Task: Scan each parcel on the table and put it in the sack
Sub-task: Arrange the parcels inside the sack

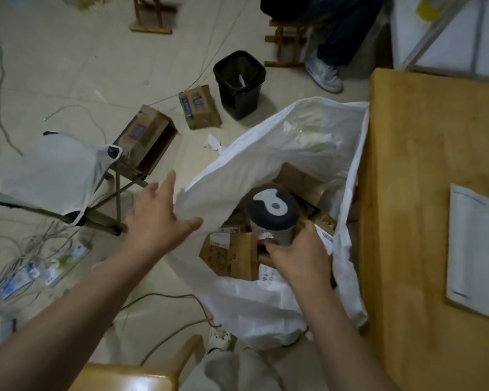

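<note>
- The right hand (pixel 297 258) curls round a dark-lidded canister (pixel 273 213), holding it upright in the mouth of the white sack (pixel 266 153), over cardboard parcels (pixel 229 255).
- The left hand (pixel 158 218), fingers spread, meets the rim at 9 o'clock, likely keeping it open.
- The tabletop (pixel 421 179) lies at 3 o'clock.

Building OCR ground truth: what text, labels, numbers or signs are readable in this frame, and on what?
No text is legible.
Labels on the cardboard parcels in the sack: blurred.
Purple labels on the two floor boxes: blurred.
Printed sheet on the table: blurred.
White shape on the canister lid: no letters visible.
</note>
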`<control>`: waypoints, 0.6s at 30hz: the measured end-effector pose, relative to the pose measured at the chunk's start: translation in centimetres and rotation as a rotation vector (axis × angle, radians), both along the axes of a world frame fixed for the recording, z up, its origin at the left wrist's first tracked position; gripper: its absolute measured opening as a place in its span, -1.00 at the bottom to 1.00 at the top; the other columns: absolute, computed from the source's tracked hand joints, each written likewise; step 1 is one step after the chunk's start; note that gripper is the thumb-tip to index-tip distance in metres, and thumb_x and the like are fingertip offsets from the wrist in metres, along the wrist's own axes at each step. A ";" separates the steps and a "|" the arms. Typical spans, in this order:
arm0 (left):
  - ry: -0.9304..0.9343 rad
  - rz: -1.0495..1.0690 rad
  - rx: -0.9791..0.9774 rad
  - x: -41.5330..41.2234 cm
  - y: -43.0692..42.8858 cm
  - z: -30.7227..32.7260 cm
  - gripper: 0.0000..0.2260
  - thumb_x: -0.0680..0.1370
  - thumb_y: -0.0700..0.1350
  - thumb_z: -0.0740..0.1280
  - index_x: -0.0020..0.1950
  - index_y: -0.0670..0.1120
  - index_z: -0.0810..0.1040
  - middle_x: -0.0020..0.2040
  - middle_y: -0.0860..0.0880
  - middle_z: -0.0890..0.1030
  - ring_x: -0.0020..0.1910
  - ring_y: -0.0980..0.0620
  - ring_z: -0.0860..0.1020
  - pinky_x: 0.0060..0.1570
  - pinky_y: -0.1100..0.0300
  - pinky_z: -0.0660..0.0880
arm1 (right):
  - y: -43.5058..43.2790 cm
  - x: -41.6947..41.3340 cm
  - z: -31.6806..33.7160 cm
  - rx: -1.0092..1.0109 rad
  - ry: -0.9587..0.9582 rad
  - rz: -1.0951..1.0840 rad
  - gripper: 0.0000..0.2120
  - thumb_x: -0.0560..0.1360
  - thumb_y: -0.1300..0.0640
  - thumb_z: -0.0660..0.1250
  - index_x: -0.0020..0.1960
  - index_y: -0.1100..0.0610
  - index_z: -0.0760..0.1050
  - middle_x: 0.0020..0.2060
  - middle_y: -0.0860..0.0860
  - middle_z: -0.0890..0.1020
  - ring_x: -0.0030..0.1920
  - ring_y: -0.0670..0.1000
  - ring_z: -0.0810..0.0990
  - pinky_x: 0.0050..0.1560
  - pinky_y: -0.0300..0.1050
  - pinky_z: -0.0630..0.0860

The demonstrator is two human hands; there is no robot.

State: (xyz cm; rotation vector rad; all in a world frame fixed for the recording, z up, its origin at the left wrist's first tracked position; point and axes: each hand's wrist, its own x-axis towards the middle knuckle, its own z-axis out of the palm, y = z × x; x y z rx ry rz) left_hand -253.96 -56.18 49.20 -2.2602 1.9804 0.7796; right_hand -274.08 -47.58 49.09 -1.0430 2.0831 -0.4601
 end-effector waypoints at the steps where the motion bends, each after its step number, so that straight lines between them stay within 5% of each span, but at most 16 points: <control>1: -0.066 -0.068 -0.003 -1.0 -0.3 0.2 -0.07 0.42 0.19 0.44 0.59 0.05 -0.08 0.56 -0.18 0.10 0.52 -0.19 0.12 0.45 -0.22 0.12 | 0.5 -0.8 0.8 -0.060 0.143 -0.029 -0.63 0.42 0.02 0.45 0.15 0.11 0.47 0.30 0.06 0.42 0.27 0.10 0.41 0.26 0.10 0.39; 5: -0.235 -0.219 0.029 -5.1 -2.0 0.6 0.02 0.41 0.27 0.41 0.57 -0.09 -0.17 0.55 -0.26 0.08 0.53 -0.23 0.10 0.48 -0.20 0.05 | 0.6 -4.9 0.3 0.192 0.574 0.027 -0.54 0.44 -0.14 0.36 0.19 0.16 0.54 0.54 0.16 0.02 0.52 0.18 -0.08 0.48 0.13 -0.05; 7: -0.242 -0.231 0.054 -6.4 -3.5 0.4 -0.02 0.45 0.19 0.42 0.57 -0.14 -0.15 0.46 -0.25 0.28 0.42 -0.24 0.31 0.41 -0.21 0.21 | 0.3 -6.5 -0.6 0.312 0.603 0.065 -0.62 0.46 -0.14 0.30 0.13 0.09 0.57 0.51 0.16 0.11 0.51 0.17 0.02 0.45 0.12 0.03; 9: -0.238 -0.244 0.056 -7.1 -4.7 -0.3 -0.22 0.53 0.03 0.38 0.55 -0.18 -0.02 0.20 -0.20 0.50 0.18 -0.20 0.49 0.27 -0.15 0.37 | 0.3 -7.6 -1.4 0.294 0.638 0.089 -0.73 0.48 -0.10 0.31 0.02 0.08 0.55 0.29 0.09 0.43 0.37 0.13 0.27 0.31 0.07 0.18; 11: -0.241 -0.285 0.033 -7.1 -5.5 -0.7 -0.62 0.60 -0.10 0.28 0.37 -0.19 0.33 -0.12 -0.10 0.50 -0.09 -0.11 0.50 0.06 -0.02 0.42 | 0.4 -8.2 -1.2 0.202 0.553 0.012 -0.82 0.49 -0.02 0.32 -0.14 0.09 0.47 -0.09 0.04 0.55 0.11 0.08 0.49 0.15 -0.01 0.27; 13: -0.261 -0.373 0.035 -6.2 -5.4 -0.5 -0.89 0.61 -0.13 0.24 -0.03 -0.15 0.50 -0.25 -0.06 0.44 -0.26 -0.01 0.44 -0.17 0.11 0.38 | 1.3 -8.2 -0.4 0.139 0.339 -0.129 -0.81 0.47 0.05 0.38 -0.20 0.10 0.42 -0.28 0.01 0.53 -0.15 0.05 0.56 -0.10 -0.12 0.38; 15: -0.259 -0.503 0.171 -4.3 -4.5 0.2 -0.80 0.58 -0.11 0.27 -0.24 -0.08 0.42 -0.25 -0.03 0.47 -0.32 0.07 0.43 -0.32 0.23 0.33 | 3.1 -7.3 0.8 0.133 0.056 -0.276 -0.82 0.42 0.14 0.44 -0.24 0.11 0.45 -0.31 0.03 0.55 -0.25 0.03 0.55 -0.24 -0.10 0.49; 18: -0.245 -0.694 0.662 0.3 -1.1 0.8 -0.82 0.53 -0.06 0.36 -0.25 0.02 0.46 -0.26 0.08 0.52 -0.32 0.21 0.49 -0.31 0.37 0.38 | 7.3 -4.7 2.7 0.133 -0.218 -0.429 -0.79 0.35 0.29 0.48 -0.29 0.08 0.47 -0.28 0.06 0.60 -0.20 0.09 0.60 -0.10 0.07 0.57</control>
